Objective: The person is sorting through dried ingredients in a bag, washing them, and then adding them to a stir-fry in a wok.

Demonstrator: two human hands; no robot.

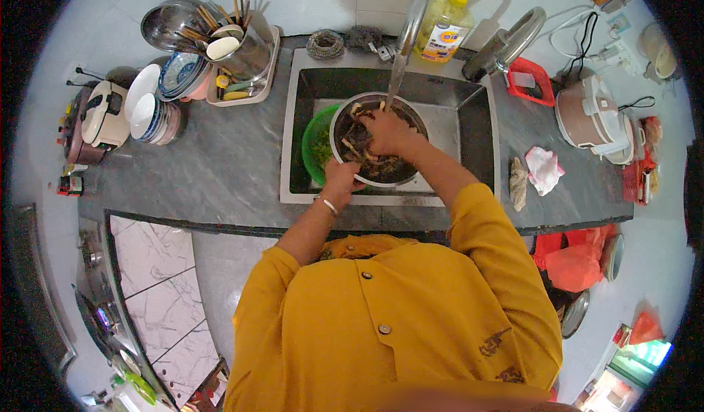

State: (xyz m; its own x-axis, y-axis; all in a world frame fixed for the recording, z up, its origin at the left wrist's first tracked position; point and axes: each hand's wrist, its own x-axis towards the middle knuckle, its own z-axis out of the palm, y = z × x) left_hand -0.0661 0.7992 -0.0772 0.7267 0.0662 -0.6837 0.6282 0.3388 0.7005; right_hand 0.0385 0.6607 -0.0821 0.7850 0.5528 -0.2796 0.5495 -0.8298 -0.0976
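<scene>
A round metal basin (421, 171) is in the sink (478, 131), holding dark water and dark brown pieces with pale, stalk-like parts (352, 151), possibly mushrooms. My left hand (340, 176) grips its near-left rim. Inside the basin, my right hand (388, 131) is down among the pieces; its fingertips are partly hidden, so whether they hold anything is unclear. Water runs from the metal faucet (416, 5) into the basin beside my right hand. A green plastic basket (313, 148) with leafy greens (323, 145) lies partly under the basin's left side.
Behind the sink stand a dish soap bottle (443, 27) and a steel-wool scrubber (324, 44). A utensil holder (250, 54) and stacked bowls (154, 118) are left. To the right are cloths (544, 170), a red plastic container (529, 82) and a rice cooker (586, 112).
</scene>
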